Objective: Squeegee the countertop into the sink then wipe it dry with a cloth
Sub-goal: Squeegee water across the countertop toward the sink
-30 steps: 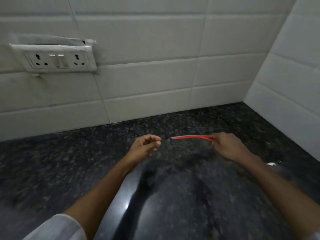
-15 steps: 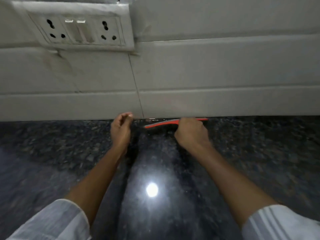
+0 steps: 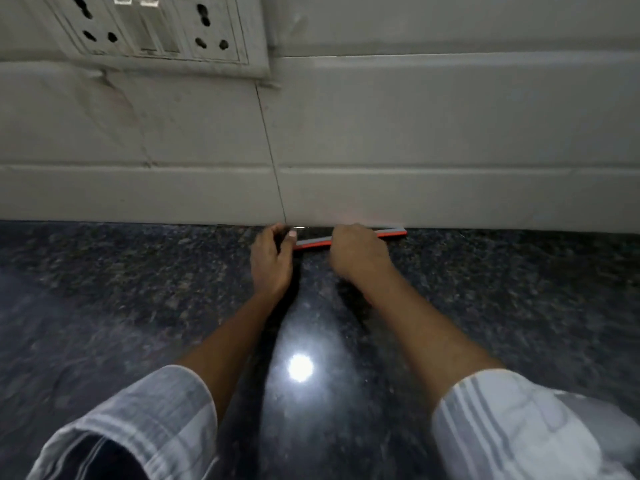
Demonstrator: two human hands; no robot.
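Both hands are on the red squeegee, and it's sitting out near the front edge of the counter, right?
Not quite. The head view shows the squeegee at the back of the countertop, against the foot of the tiled wall, not near the front edge. The rest holds: the right hand grips it and the left hand holds its left end.

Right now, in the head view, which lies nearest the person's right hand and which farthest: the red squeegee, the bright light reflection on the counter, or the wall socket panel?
From the right hand:
1. Squeegee: held in that hand, at the foot of the wall.
2. Light reflection: on the countertop, between the forearms, toward the person.
3. Socket panel: high on the tiled wall, up and to the left.
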